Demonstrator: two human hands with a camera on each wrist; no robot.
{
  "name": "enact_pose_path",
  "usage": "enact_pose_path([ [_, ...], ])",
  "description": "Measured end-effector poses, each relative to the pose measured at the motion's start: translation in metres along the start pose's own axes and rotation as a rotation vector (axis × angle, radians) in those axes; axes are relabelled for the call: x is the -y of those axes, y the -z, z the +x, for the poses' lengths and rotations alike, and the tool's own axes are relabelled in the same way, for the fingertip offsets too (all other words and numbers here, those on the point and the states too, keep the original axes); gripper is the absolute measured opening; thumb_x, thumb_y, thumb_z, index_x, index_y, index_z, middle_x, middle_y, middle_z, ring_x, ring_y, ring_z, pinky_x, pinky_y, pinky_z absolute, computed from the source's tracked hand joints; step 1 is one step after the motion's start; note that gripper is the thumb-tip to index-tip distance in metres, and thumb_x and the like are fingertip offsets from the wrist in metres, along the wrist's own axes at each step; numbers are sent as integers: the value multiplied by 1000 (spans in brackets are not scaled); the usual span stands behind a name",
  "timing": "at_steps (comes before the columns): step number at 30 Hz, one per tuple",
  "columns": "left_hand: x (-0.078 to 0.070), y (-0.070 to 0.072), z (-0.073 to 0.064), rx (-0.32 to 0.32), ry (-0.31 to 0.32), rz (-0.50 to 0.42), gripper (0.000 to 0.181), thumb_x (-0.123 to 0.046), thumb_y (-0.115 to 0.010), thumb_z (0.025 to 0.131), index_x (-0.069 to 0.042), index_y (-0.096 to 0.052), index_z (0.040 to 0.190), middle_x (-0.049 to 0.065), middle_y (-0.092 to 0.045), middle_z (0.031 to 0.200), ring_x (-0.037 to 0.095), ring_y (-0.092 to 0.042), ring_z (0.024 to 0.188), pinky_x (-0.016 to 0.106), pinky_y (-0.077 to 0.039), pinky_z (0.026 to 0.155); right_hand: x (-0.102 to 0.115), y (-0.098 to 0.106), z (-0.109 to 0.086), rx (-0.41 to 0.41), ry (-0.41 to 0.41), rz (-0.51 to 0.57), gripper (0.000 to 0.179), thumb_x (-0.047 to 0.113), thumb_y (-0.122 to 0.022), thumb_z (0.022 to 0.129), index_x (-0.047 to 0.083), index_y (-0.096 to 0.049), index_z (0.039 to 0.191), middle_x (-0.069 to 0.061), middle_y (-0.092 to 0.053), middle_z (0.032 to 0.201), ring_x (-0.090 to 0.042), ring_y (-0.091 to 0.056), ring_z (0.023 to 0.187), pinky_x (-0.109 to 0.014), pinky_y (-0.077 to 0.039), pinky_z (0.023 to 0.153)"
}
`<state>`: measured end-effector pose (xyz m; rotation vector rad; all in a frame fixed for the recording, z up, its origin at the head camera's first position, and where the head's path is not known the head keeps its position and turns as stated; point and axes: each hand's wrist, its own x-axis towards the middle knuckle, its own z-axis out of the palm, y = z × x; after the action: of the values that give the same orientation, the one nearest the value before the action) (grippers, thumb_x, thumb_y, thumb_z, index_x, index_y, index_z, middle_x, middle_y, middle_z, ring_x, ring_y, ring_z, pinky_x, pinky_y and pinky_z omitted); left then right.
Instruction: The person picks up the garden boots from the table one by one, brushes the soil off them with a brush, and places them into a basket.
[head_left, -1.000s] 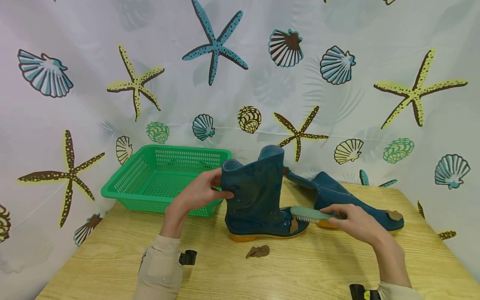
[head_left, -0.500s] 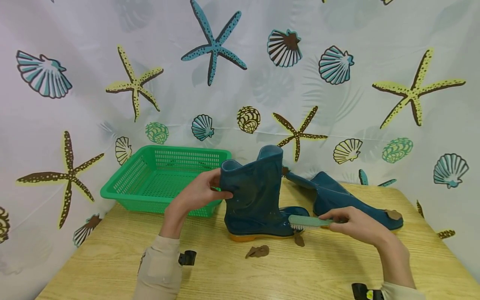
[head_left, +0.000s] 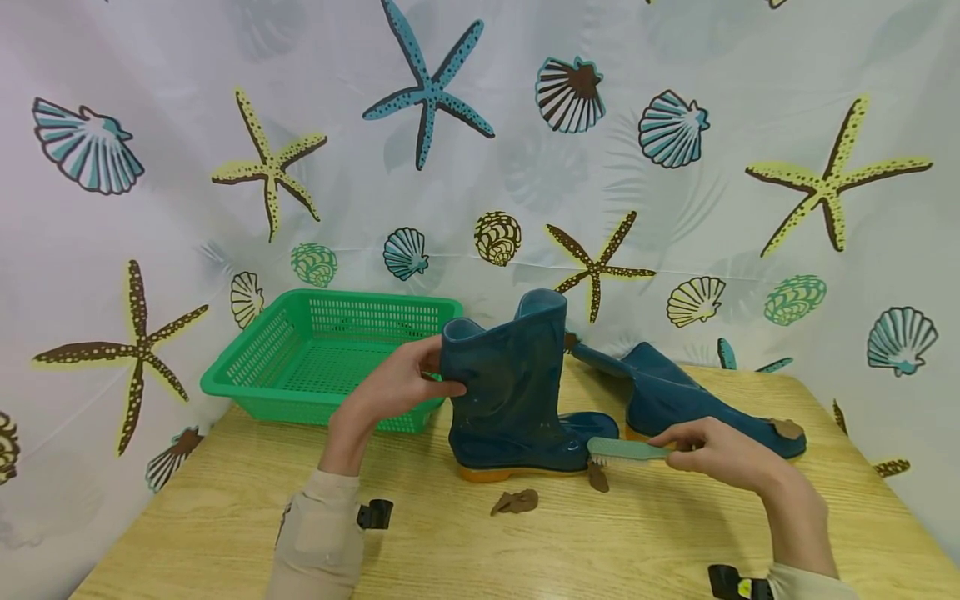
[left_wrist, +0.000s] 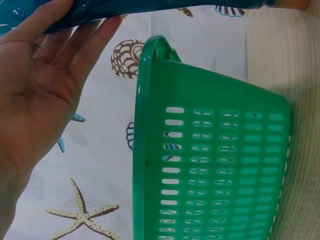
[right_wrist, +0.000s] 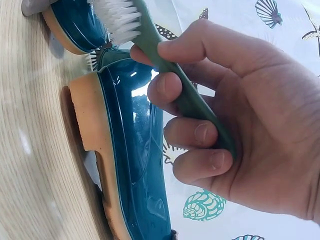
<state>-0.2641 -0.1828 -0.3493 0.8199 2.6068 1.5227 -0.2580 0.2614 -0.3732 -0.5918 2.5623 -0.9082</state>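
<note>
A dark blue rubber boot (head_left: 506,400) with an orange sole stands upright on the table. My left hand (head_left: 397,383) holds its shaft at the back, below the top opening, with the thumb on the outer side. Between the curled fingers of my right hand (head_left: 723,454) is a green-handled scrub brush (head_left: 630,450); its white bristles (right_wrist: 117,20) point down beside the boot's toe. Just under the brush head lies a brown clump (head_left: 598,478), close against the toe. Another brown clump (head_left: 516,502) lies on the table in front of the boot.
A second blue boot (head_left: 675,400) lies on its side at the back right, with a brown patch (head_left: 786,428) on its toe. The green plastic basket (head_left: 281,406) stands at the back left, beside my left hand. A shell-and-starfish printed curtain (head_left: 525,183) hangs behind the wooden table (head_left: 420,550).
The brush swept down over the toe, then moved slightly right off it. The brown patch came off the toe and now lies beside it. My left hand and the boot stayed put.
</note>
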Motion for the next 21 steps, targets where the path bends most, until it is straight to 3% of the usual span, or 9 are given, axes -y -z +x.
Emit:
enact_pose_path([
  [6,0,-1,0,6,-7,-3,53,-15,-77,88,-17,-58,137,7,-72,112,20,-69,101,40,-55,91,-1,1,-1,13,12,0,35,16,-66,92,3,-68,125,-12,-65,105,-13,-43,69,-28,-36,58],
  [10,0,0,0,7,-13,-11,52,-15,-77,88,-16,-58,136,8,-72,112,20,-69,101,40,-56,91,-1,0,0,76,42,26,36,14,-67,92,1,-68,126,-21,-65,123,-16,-57,91,-30,-48,69],
  [12,1,0,0,7,-13,-14,52,-15,-77,88,-16,-58,136,8,-72,112,20,-70,101,40,-56,91,-1,-1,1,123,60,46,37,11,-66,92,-1,-67,126,-22,-67,117,-14,-57,88,-29,-48,68],
  [14,1,0,-1,6,-12,-17,52,-15,-77,88,-16,-58,136,8,-73,112,20,-70,101,40,-55,91,-1,-2,2,167,64,60,37,10,-65,92,-1,-66,127,-18,-69,101,-8,-54,72,-25,-45,59],
  [17,2,0,-1,4,-7,-15,51,-16,-77,88,-17,-58,135,7,-73,111,19,-70,101,40,-55,92,0,-3,2,201,40,69,35,9,-65,91,2,-68,126,-6,-63,82,-7,-30,49,-22,-31,46],
  [21,2,0,0,5,-5,-13,51,-16,-78,88,-17,-59,135,6,-73,111,19,-70,101,40,-55,91,0,-3,0,208,19,64,35,11,-64,91,6,-70,125,-5,-61,78,-8,-25,46,-22,-28,43],
])
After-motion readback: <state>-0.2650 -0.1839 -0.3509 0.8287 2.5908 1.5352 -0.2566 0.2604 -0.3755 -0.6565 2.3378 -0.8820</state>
